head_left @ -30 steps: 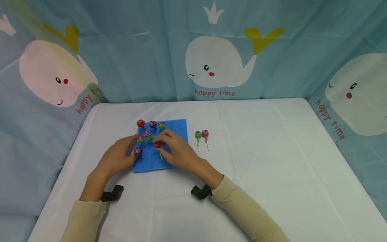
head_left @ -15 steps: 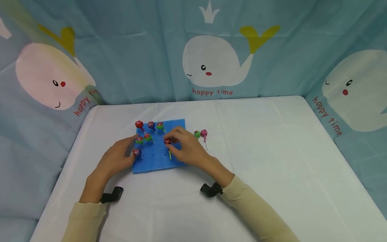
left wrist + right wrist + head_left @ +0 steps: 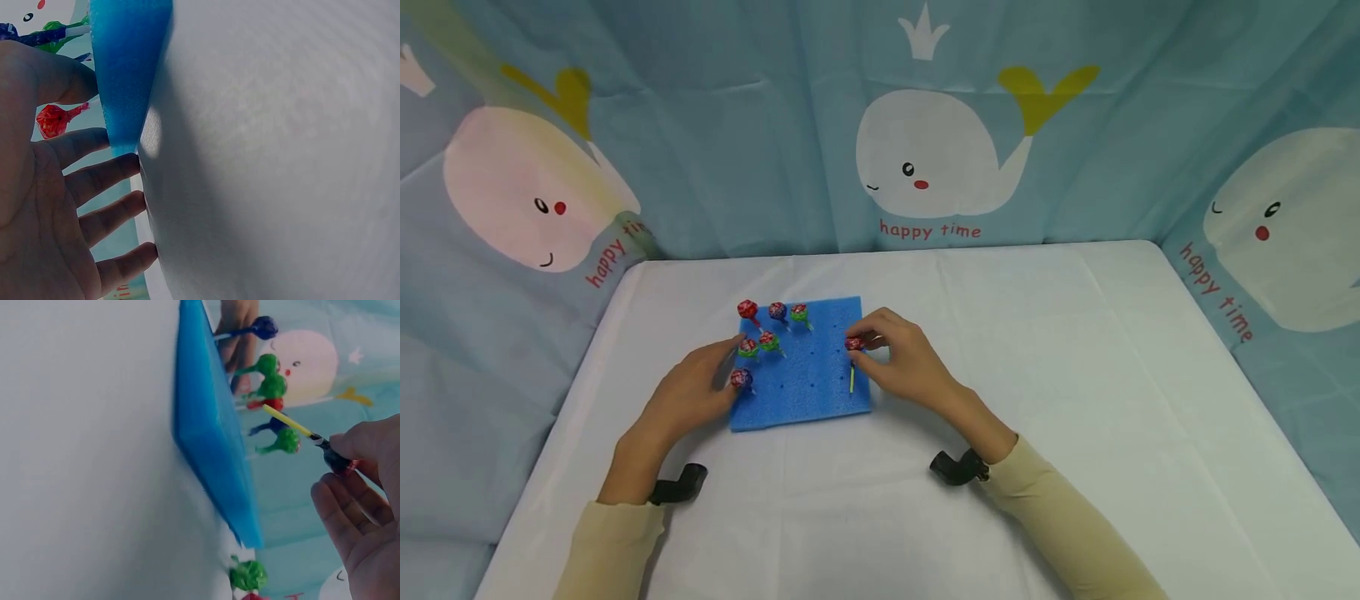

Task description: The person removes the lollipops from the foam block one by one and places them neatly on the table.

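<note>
With its thumb and fingertips, my left hand (image 3: 688, 392) touches the left edge of a blue foam board (image 3: 797, 400); the fingers look straight and spread in the left wrist view. My right hand (image 3: 913, 362) pinches the head of a lollipop (image 3: 337, 462) in a dark and red wrapper. Its yellow stick (image 3: 287, 420) hangs down over the board's right side, the tip apart from the foam in the right wrist view. On the board's left part stand several lollipops: a red one (image 3: 747, 309), blue ones (image 3: 777, 311) and green-and-red ones (image 3: 768, 340).
Small holes dot the bare part of the foam. A green lollipop (image 3: 248, 575) and a pink one (image 3: 253, 597) lie beyond the board in the right wrist view; the right hand hides them in the head view. A whale-print curtain (image 3: 737, 167) surrounds the white table (image 3: 1075, 375).
My right hand has moved rightward across the board with the lollipop, from its middle to its right side. The left hand has stayed at the left edge.
</note>
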### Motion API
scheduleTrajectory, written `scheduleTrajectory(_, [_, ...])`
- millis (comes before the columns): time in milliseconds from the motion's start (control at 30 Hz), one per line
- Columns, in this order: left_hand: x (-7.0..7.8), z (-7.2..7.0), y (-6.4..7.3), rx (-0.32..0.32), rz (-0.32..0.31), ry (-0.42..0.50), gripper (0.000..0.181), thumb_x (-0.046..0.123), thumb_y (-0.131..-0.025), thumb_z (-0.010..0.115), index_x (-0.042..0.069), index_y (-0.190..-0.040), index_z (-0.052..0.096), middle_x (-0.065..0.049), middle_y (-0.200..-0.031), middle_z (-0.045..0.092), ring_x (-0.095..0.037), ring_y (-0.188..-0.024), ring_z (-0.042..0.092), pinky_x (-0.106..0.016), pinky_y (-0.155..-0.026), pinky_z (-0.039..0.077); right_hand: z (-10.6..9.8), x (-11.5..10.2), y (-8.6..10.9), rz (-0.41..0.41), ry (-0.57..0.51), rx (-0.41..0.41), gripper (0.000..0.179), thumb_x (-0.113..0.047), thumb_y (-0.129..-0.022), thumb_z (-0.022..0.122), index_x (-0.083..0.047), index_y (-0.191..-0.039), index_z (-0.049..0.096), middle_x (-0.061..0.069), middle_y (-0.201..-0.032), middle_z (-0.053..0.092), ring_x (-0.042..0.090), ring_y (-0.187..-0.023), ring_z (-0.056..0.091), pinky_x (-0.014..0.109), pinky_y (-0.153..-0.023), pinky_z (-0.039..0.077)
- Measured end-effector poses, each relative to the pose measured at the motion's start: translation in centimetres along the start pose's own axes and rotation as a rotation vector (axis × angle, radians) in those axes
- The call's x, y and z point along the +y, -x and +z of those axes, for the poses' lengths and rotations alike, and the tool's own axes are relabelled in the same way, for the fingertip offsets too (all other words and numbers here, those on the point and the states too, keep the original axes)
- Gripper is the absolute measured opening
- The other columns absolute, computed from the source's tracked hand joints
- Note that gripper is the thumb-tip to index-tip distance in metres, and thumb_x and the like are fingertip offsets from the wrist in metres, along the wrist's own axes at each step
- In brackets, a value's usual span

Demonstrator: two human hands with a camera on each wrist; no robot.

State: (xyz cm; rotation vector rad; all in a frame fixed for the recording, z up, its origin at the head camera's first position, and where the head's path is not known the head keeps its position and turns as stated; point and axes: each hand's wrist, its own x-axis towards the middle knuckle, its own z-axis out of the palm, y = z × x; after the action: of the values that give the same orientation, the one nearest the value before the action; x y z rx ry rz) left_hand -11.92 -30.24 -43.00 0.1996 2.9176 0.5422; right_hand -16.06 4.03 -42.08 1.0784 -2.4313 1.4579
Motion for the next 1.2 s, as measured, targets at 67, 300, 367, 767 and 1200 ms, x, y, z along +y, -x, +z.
scheduleTrajectory(67, [0.0, 0.0, 0.0, -0.001, -0.002, 0.0, 0.073, 0.02, -0.096, 0.06, 0.006, -0.163, 0.038, -0.029, -0.162, 0.045, -0.053, -0.151, 0.039, -0.073, -0.122, 0.033, -0.4, 0.2, 0.2, 0.01, -0.011, 0.001, 0.023, -0.008, -0.096, 0.077, -0.003, -0.118, 0.072, 0.007, -0.112, 0.071, 0.018, -0.1, 0.075, 0.037, -0.088, 0.067])
scheduleTrajectory(300, [0.0, 0.0, 0.1, -0.005, -0.003, 0.009, 0.073, 0.019, -0.095, 0.061, 0.008, -0.164, 0.038, -0.028, -0.163, 0.045, -0.053, -0.152, 0.038, -0.074, -0.122, 0.033, -1.6, 0.7, 0.9, 0.041, -0.006, -0.002, 0.021, -0.006, -0.094, 0.078, -0.005, -0.114, 0.071, 0.008, -0.109, 0.072, 0.019, -0.097, 0.075, 0.042, -0.087, 0.067])
scheduleTrajectory(367, [0.0, 0.0, 0.2, -0.007, -0.005, 0.007, 0.074, 0.02, -0.095, 0.061, 0.008, -0.164, 0.038, -0.028, -0.163, 0.045, -0.053, -0.152, 0.038, -0.074, -0.122, 0.033, -1.8, 0.9, 1.0, 0.049, -0.005, -0.007, 0.021, -0.005, -0.094, 0.078, -0.004, -0.114, 0.071, 0.008, -0.109, 0.072, 0.018, -0.097, 0.076, 0.041, -0.087, 0.067])
scheduleTrajectory(767, [0.1, -0.1, 0.0, 0.0, -0.018, -0.007, 0.074, 0.019, -0.096, 0.06, 0.007, -0.164, 0.037, -0.028, -0.164, 0.044, -0.053, -0.152, 0.037, -0.074, -0.122, 0.032, -3.5, 2.1, 0.9, 0.085, 0.024, 0.039, 0.024, -0.002, -0.093, 0.078, -0.002, -0.115, 0.071, 0.011, -0.11, 0.071, 0.021, -0.096, 0.077, 0.04, -0.085, 0.068])
scheduleTrajectory(1200, [0.2, 0.1, 0.0, -0.005, -0.019, -0.007, 0.074, 0.02, -0.096, 0.06, 0.008, -0.165, 0.036, -0.028, -0.164, 0.044, -0.053, -0.152, 0.037, -0.074, -0.123, 0.031, -5.3, 3.5, 1.3, 0.18, 0.058, 0.017, 0.024, -0.002, -0.094, 0.077, -0.003, -0.117, 0.071, 0.013, -0.114, 0.071, 0.025, -0.1, 0.077, 0.039, -0.091, 0.067])
